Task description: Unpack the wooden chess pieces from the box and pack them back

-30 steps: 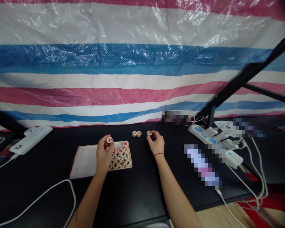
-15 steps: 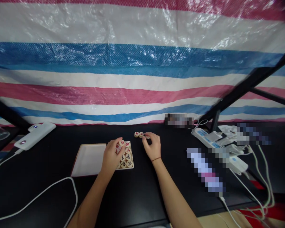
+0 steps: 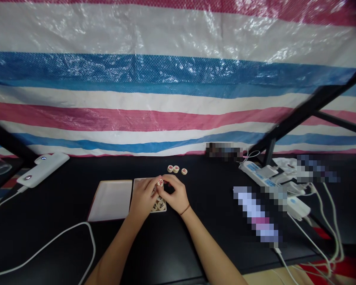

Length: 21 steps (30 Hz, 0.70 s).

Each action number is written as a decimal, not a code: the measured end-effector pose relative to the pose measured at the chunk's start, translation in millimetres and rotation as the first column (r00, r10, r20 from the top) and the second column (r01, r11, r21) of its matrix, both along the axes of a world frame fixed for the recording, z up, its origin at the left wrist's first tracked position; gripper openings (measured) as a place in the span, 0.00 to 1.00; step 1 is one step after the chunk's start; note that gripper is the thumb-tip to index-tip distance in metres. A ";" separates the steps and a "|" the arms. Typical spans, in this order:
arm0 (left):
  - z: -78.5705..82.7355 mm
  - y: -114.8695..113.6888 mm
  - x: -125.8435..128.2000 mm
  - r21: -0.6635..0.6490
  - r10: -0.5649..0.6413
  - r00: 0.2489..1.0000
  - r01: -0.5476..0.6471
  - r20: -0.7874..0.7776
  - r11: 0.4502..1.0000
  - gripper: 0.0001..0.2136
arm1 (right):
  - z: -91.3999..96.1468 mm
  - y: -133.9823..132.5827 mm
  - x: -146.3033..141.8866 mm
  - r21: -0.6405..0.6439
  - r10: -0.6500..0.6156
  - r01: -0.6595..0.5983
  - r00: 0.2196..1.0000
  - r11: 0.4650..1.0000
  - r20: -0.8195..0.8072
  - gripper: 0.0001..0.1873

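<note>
A shallow white box lies on the black table and holds several round wooden chess pieces at its right end. Both my hands meet over that end. My left hand pinches a piece with a red character at its fingertips. My right hand is curled right beside it, fingers touching the same piece. Three more pieces sit in a row on the table just behind the box.
A white power bank with a white cable lies at the left. Power strips and tangled cables fill the right side. A striped plastic sheet hangs behind the table, crossed by a black frame bar.
My right hand left a third piece in the row behind the box and came back left to meet my left hand, which lowered its red-marked piece over the box's right end.
</note>
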State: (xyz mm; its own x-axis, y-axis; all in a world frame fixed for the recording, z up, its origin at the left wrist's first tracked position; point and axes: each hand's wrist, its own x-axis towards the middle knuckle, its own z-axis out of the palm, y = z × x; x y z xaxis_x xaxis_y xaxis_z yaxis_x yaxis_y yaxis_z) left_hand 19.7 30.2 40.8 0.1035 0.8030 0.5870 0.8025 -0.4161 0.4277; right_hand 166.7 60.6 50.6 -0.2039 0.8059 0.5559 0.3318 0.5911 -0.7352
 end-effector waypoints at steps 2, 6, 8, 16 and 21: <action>2.7 -0.8 0.7 -0.008 0.007 1.000 -0.007 0.020 1.000 0.16 | -1.2 5.3 7.6 0.035 -0.086 0.087 0.996 0.996 -0.009 0.12; 8.6 -2.5 -0.7 -0.016 0.030 0.996 -0.029 0.085 0.999 0.15 | -13.6 28.9 41.5 0.089 -0.435 0.432 0.900 0.897 0.016 0.14; 10.6 -2.9 -2.3 -0.020 0.049 0.994 -0.047 0.097 0.999 0.14 | -23.2 41.3 59.4 0.081 -0.558 0.553 0.827 0.829 0.068 0.15; 12.4 -2.7 -5.2 -0.062 0.061 0.992 -0.055 0.112 0.997 0.12 | -48.2 56.3 69.7 0.030 -0.506 0.530 0.790 0.848 0.346 0.10; 10.5 -3.3 -5.8 -0.125 0.106 0.985 -0.089 0.138 0.988 0.15 | -51.9 55.1 64.0 -0.003 -0.481 0.537 0.758 0.843 0.441 0.07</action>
State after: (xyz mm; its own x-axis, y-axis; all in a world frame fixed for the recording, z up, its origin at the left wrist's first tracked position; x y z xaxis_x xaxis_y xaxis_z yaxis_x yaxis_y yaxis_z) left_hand 13.9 27.0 51.3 -0.0575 0.8693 0.4910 0.7636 -0.2785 0.5825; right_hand 230.7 115.6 -1.3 0.0723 0.9107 0.4068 0.8415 0.1633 -0.5151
